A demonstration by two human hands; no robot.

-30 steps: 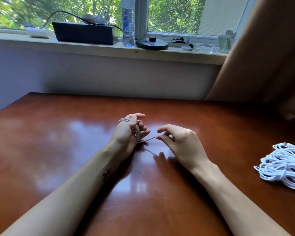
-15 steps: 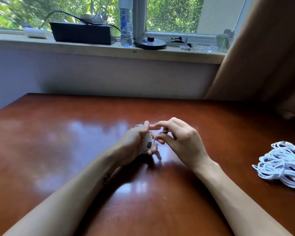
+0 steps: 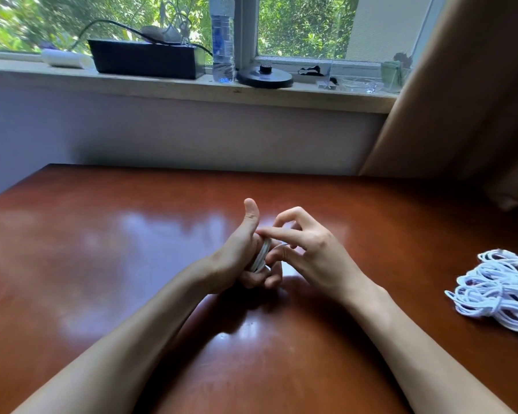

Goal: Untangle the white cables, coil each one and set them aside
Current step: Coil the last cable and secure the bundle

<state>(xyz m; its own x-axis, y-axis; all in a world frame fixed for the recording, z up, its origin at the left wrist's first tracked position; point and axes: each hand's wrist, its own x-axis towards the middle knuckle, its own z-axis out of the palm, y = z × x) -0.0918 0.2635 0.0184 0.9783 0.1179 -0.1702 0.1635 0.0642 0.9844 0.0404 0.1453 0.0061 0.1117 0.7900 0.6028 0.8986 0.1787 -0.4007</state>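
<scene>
A small coil of white cable (image 3: 260,256) is wound round the fingers of my left hand (image 3: 240,258), which sits over the middle of the brown table (image 3: 102,264) with its thumb pointing up and its fingers curled round the coil. My right hand (image 3: 308,252) is pressed close against it from the right. Its forefinger lies across the top of the coil, and its fingers pinch the loose cable end beside the coil. A pile of white cables (image 3: 500,288) lies at the table's right edge, apart from both hands.
On the window sill (image 3: 192,91) behind the table stand a black box (image 3: 144,59), a water bottle (image 3: 222,37), a black round base (image 3: 265,76) and small items. A brown curtain (image 3: 461,100) hangs at the right.
My right hand has come in from the right to meet my left hand. The loose strand between them is gone, wound onto the coil. My left thumb has lifted upright.
</scene>
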